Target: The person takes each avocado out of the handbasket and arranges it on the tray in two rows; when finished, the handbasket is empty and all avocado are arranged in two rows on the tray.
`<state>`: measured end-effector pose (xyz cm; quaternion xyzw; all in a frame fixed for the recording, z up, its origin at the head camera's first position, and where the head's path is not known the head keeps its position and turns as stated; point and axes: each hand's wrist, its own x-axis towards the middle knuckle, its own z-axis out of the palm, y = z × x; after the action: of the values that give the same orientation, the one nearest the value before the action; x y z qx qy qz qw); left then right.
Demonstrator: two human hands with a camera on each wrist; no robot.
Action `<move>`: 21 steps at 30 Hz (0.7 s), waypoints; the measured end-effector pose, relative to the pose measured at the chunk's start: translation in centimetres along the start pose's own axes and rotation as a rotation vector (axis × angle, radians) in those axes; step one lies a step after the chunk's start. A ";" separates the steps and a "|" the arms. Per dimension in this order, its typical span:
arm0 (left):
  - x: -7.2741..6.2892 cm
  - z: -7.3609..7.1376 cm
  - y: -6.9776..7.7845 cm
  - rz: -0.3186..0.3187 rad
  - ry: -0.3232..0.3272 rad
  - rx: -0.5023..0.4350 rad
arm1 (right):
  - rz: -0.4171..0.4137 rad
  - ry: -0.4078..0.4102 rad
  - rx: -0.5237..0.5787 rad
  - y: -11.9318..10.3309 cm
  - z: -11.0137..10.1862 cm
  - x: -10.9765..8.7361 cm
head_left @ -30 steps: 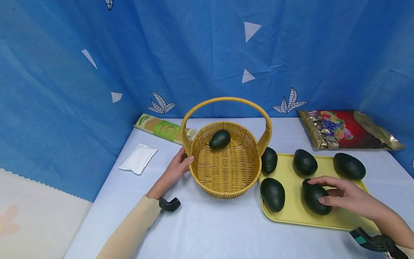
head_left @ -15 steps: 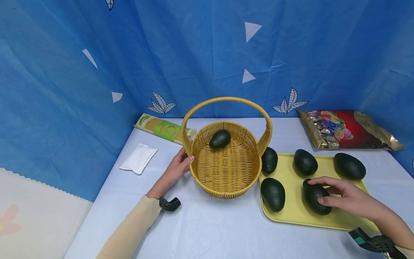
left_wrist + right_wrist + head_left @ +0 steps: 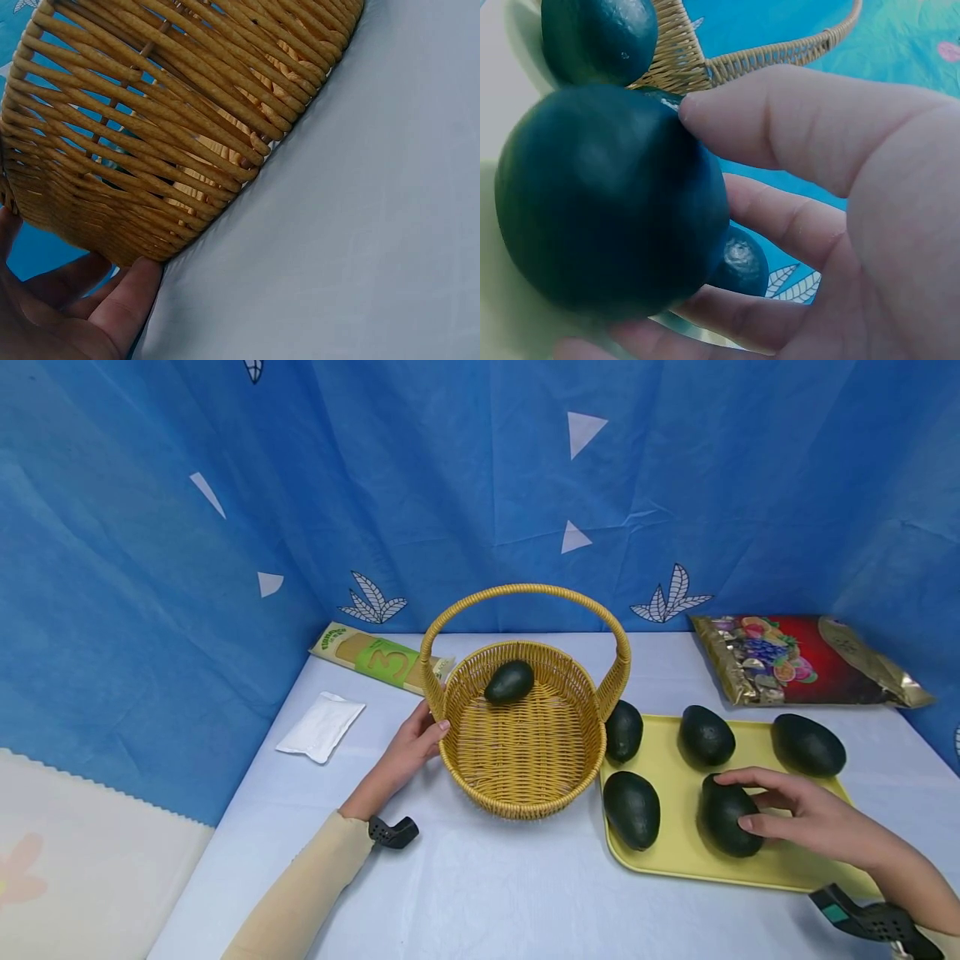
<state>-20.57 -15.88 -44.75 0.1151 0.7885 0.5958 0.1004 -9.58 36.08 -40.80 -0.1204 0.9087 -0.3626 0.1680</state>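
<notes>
A round yellow wicker basket (image 3: 521, 810) with a tall arched handle stands mid-table, one dark green avocado (image 3: 510, 682) inside it at the back. My left hand (image 3: 411, 745) holds the basket's left side, thumb by the rim; the left wrist view shows fingers (image 3: 129, 304) against the weave. On the right, my right hand (image 3: 810, 814) grips another avocado (image 3: 726, 818), thumb on its near side and a fingertip at its far end. That avocado is low over the yellow tray (image 3: 678, 864); the right wrist view shows it large between thumb and fingers.
Several more avocados (image 3: 632, 810) lie on the tray, whose left edge adjoins the basket. Behind it lies a red and gold bag (image 3: 810, 664). A green and tan packet (image 3: 378, 658) and a white packet (image 3: 321, 727) are at the left. Blue cloth (image 3: 487, 485) hangs behind.
</notes>
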 end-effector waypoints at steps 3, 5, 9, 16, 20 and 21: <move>0.0 0.0 0.0 0.001 -0.003 0.001 | -0.020 -0.025 0.085 0.3 0.0 0.0; 0.0 0.0 0.0 -0.001 -0.003 0.002 | -0.044 -0.034 0.123 0.5 0.0 0.1; 0.0 0.0 0.1 -0.009 -0.004 0.003 | -0.081 -0.050 0.182 0.8 0.1 0.2; -0.1 0.0 0.2 -0.013 -0.010 0.005 | -0.056 -0.031 0.177 0.7 0.2 0.2; 0.0 0.0 0.1 -0.006 -0.012 -0.004 | -0.013 0.002 0.151 0.7 0.0 -0.1; 0.0 -0.1 0.1 -0.007 -0.012 -0.005 | -0.004 0.017 0.148 0.8 0.0 -0.2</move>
<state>-20.56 -15.93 -44.66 0.1155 0.7869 0.5966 0.1074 -9.52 36.68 -41.31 -0.1066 0.8805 -0.4302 0.1679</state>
